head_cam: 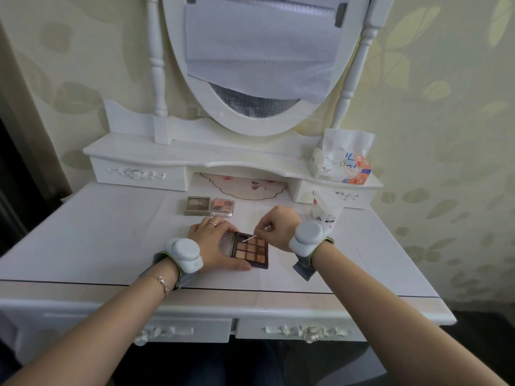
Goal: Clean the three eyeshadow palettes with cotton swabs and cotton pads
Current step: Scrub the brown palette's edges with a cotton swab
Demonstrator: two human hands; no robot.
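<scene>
An open dark brown palette (252, 250) with several tan and brown pans lies in the middle of the white vanity table (111, 240). My left hand (214, 240) holds it from the left, fingers over its clear lid and thumb along the near edge. My right hand (274, 228) pinches a white cotton swab (250, 238) whose tip touches the palette's far row of pans. Behind them lie a grey-brown palette (197, 205) and a pink palette (222, 207), side by side.
A white pack of cotton items (324, 211) stands at the right, just behind my right wrist. A tissue pack (341, 162) sits on the raised shelf at the right. The oval mirror (250, 65) rises behind. A floral mat (245, 185) lies under the shelf.
</scene>
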